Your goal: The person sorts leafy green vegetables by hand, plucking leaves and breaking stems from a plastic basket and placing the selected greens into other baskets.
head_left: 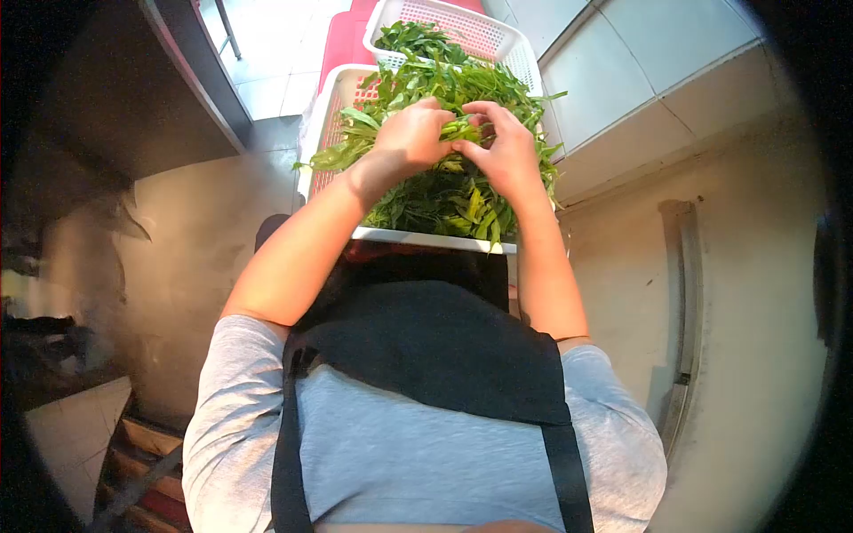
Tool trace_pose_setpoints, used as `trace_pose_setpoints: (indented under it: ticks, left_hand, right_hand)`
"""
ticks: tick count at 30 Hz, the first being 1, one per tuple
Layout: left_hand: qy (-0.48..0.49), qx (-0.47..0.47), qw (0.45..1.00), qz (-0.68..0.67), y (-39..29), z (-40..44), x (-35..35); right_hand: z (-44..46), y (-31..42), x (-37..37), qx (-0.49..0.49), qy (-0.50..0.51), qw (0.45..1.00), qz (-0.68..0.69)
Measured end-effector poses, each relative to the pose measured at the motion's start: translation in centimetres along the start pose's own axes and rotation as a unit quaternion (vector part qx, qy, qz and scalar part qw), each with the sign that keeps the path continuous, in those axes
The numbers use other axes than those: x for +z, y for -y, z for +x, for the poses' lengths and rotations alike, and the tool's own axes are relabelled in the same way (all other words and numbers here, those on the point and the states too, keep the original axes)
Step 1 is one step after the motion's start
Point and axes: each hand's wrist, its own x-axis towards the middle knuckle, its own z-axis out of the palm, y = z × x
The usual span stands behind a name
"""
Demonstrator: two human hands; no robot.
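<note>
A white plastic basket [426,237] in front of me is heaped with leafy green stalks [444,195], some hanging over its rim. Above the heap, my left hand [410,135] is closed around a few of the stalks. My right hand [508,153] faces it from the right, thumb and fingers curled around the same greens. The fingertips of both hands almost meet, and leaves partly hide what lies between them.
Behind stands a second white basket [526,59] with more greens [416,37]. A red surface [342,43] shows beneath the baskets. The tiled wall [613,71] runs close along the right. A dark cabinet-like panel [133,80] is at upper left.
</note>
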Motion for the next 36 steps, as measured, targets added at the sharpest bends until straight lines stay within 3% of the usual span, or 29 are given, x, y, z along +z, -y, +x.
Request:
trace_pose_setpoints:
  ticks: [2, 5, 7, 11, 12, 17, 20, 24, 27, 33, 36]
  left_hand:
    - [-0.012, 0.025, 1.0, -0.003, 0.8, 0.3, 0.8]
    - [0.039, -0.103, 0.98, -0.164, 1.8, 0.1, -0.7]
    - [0.061, -0.136, 0.965, -0.215, 3.2, 0.1, -1.5]
    - [0.072, -0.229, 0.913, -0.33, 2.6, -0.8, -3.8]
    - [0.064, -0.232, 0.912, -0.333, 2.8, -1.1, -3.9]
    - [0.021, -0.15, 0.94, -0.307, 2.9, -1.8, -4.2]
    - [0.044, -0.213, 0.884, -0.414, 2.3, -2.3, -5.8]
    - [0.031, -0.246, 0.86, -0.446, 2.2, -2.6, -6.3]
    - [0.032, -0.24, 0.867, -0.436, 2.4, -2.6, -6.1]
    - [0.058, -0.207, 0.885, -0.413, 1.3, -2.7, -6.1]
    - [0.014, -0.246, 0.882, -0.402, 1.5, -2.9, -6.1]
  right_hand:
    - [0.0, -1.1, 0.0, 0.033, 0.001, 0.999, 0.021]
    - [-0.3, -2.0, -0.7, 0.075, 0.003, 0.996, 0.052]
    - [-0.4, -2.7, -0.9, 0.079, 0.01, 0.995, 0.052]
    - [0.4, -2.0, -0.9, -0.121, -0.086, 0.987, -0.057]
    - [0.4, 0.2, -1.1, -0.06, -0.063, 0.996, 0.018]
    - [2.1, 1.8, 1.8, 0.02, 0.056, 0.96, 0.273]
    - [3.3, 1.1, 2.5, 0.053, 0.133, 0.882, 0.448]
    - [3.2, 1.0, 2.7, 0.083, 0.132, 0.851, 0.502]
    - [3.4, 0.7, 2.8, 0.077, 0.179, 0.897, 0.398]
    - [3.6, 1.3, 2.9, 0.05, 0.12, 0.935, 0.33]
    - [3.8, 1.0, 3.1, 0.031, 0.062, 0.947, 0.312]
